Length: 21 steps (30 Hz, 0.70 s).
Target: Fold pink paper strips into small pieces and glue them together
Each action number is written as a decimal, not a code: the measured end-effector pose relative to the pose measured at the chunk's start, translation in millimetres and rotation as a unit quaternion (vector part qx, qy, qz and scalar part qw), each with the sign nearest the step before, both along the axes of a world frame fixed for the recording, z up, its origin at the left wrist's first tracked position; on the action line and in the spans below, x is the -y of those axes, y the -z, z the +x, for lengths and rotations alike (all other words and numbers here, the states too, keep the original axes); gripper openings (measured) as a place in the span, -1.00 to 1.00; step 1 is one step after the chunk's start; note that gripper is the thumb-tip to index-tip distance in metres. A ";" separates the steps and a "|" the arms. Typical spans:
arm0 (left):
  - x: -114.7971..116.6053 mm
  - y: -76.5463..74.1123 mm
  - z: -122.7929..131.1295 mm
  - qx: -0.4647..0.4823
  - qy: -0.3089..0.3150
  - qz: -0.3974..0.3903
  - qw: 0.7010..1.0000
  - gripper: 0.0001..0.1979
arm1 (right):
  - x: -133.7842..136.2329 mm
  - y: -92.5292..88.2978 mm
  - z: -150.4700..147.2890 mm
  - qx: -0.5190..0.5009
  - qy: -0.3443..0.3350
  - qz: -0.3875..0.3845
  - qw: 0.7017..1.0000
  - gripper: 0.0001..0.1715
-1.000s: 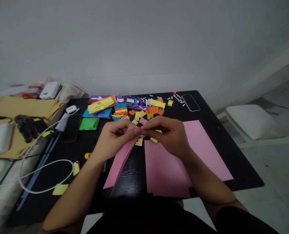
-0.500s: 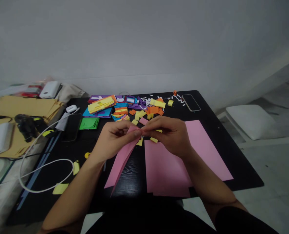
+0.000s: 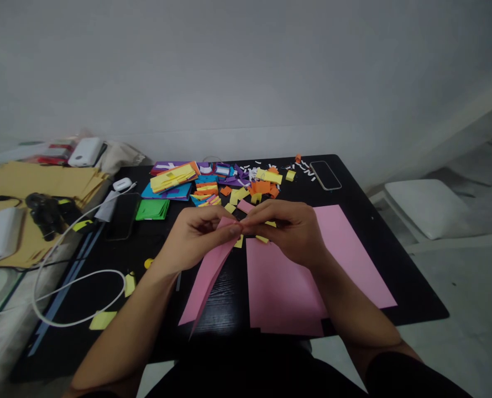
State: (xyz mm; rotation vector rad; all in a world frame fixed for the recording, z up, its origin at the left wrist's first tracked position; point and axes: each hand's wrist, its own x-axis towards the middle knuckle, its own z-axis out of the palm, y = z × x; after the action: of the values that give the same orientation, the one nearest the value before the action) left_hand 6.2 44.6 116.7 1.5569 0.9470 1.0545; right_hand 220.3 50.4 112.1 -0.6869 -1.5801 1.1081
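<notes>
A folded strip of pink paper (image 3: 210, 272) slants down toward the near table edge, its lower end parted into two layers. My left hand (image 3: 197, 235) pinches its upper end between thumb and fingers. Right beside it, my right hand (image 3: 289, 229) has thumb and fingertips closed at the same top corner of the strip; the exact contact point is partly hidden by the fingers. Beneath my right hand and forearm lie flat pink sheets (image 3: 277, 293), with another pink sheet (image 3: 351, 254) reaching out to the right.
Small yellow, orange, purple and white paper scraps (image 3: 265, 188) are strewn behind my hands. Folded yellow paper (image 3: 174, 178) and green paper (image 3: 152, 209) lie back left. One phone (image 3: 325, 175) is back right, another phone (image 3: 123, 216) left. A white cable (image 3: 36, 298) loops at the left.
Both hands keep almost the same place and grip. The lower end of the pink strip has shifted very slightly right and down.
</notes>
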 end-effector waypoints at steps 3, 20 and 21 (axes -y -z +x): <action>0.9 0.7 0.0 -0.005 -0.016 0.013 1.000 -0.83 | 0.3 -1.4 0.5 -0.011 -0.019 -0.050 0.999 -0.84; -0.5 8.5 3.1 -0.061 -0.045 0.069 0.995 -0.71 | 1.7 -3.8 -4.1 0.004 -0.040 -0.134 0.990 -0.71; -0.6 8.6 4.5 -0.054 -0.042 0.057 0.996 -0.70 | 1.0 -3.2 -4.2 -0.005 -0.031 -0.132 0.991 -0.71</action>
State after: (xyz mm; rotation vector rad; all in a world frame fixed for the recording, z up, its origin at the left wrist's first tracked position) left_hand 10.6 45.2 108.1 1.6945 1.0503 1.1080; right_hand 216.1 49.4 115.3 -0.8086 -1.4696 1.3804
